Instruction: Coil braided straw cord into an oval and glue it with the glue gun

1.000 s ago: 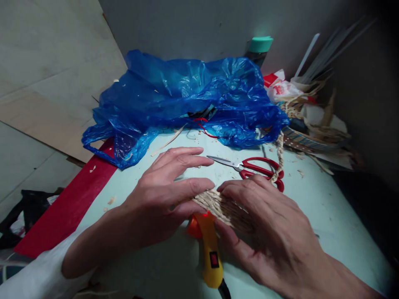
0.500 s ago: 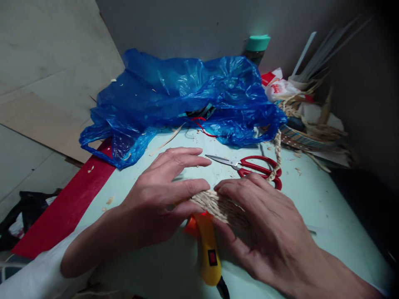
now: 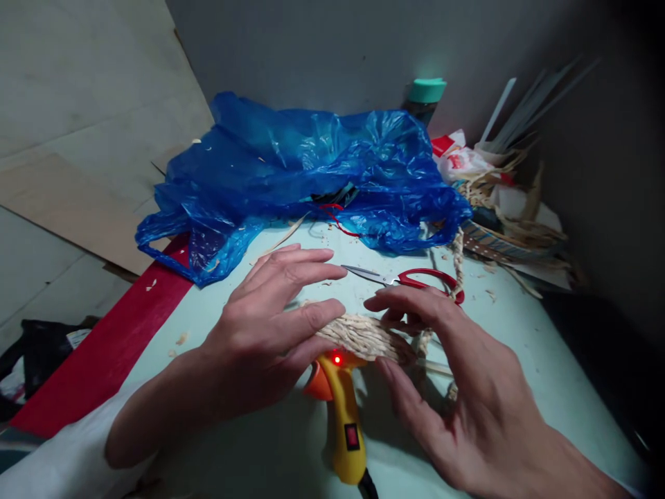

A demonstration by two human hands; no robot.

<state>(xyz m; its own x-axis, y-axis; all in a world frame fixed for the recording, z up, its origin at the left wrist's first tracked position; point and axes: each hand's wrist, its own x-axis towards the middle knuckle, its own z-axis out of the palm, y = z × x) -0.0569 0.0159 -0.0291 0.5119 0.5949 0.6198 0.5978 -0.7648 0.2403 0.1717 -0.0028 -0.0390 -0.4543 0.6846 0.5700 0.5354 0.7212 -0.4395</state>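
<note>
A flat piece of coiled, braided straw (image 3: 364,334) lies on the pale green table (image 3: 524,326). My left hand (image 3: 270,326) presses down on its left part with fingers spread flat. My right hand (image 3: 457,388) hovers just over its right part, fingers apart and lifted, the thumb below the coil. A loose braid (image 3: 458,256) runs from the coil toward the back right. A yellow glue gun (image 3: 346,416) with a lit red lamp lies under the coil's near edge, its nozzle pointing away from me.
Red-handled scissors (image 3: 415,279) lie just behind the coil. A crumpled blue plastic bag (image 3: 306,173) fills the back of the table. Straw, sticks and wrappers (image 3: 509,194) pile at the back right beside a teal-capped bottle (image 3: 424,93). A red strip (image 3: 114,339) edges the table's left side.
My right hand has lifted off the coil and opened, uncovering more of the straw. My left hand stays pressed on it. The glue gun's lamp shows more plainly.
</note>
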